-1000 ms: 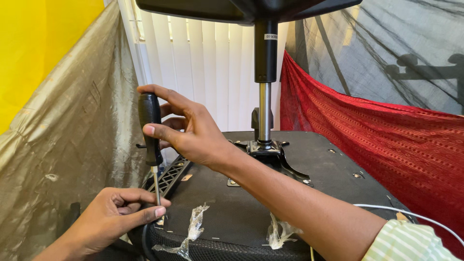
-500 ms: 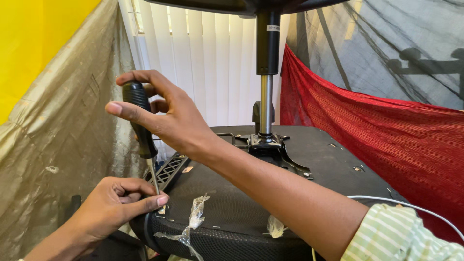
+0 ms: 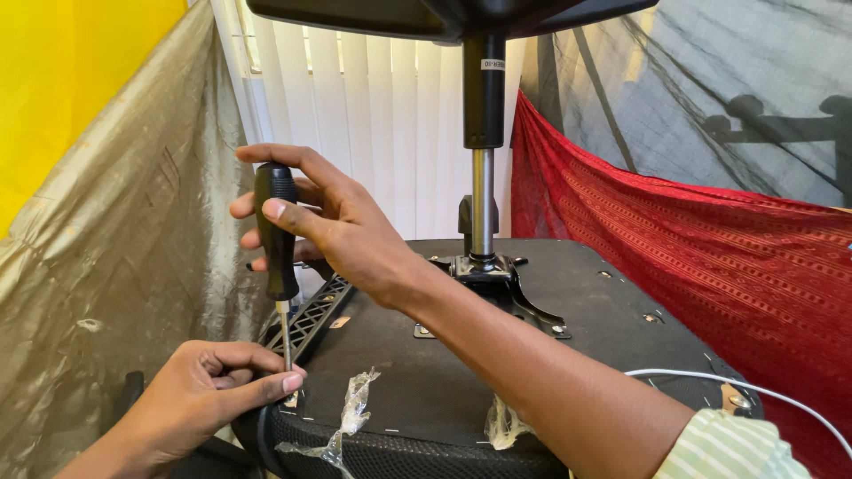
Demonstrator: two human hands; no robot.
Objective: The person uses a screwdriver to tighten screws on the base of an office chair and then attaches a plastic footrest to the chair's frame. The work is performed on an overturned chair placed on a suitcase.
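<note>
An upturned office chair seat (image 3: 532, 355) shows its black underside, with the gas column (image 3: 484, 177) rising from a metal plate (image 3: 497, 279). My right hand (image 3: 333, 222) grips the black handle of a screwdriver (image 3: 277, 239) held upright. Its thin shaft points down at the seat's near left edge. My left hand (image 3: 213, 390) rests at that edge, thumb and fingers pinched around the shaft's tip. A black lattice armrest bracket (image 3: 311, 315) lies just behind the tip.
Torn clear plastic scraps (image 3: 351, 412) cling to the seat's front rim. A white cable (image 3: 745, 381) crosses the right corner. Olive fabric (image 3: 115, 266) hangs at left, red cloth (image 3: 692, 266) at right, white vertical blinds (image 3: 373, 133) behind.
My right hand has shifted its hold on the screwdriver handle, turning it, and the view has moved slightly. My left hand stays pinched at the tip.
</note>
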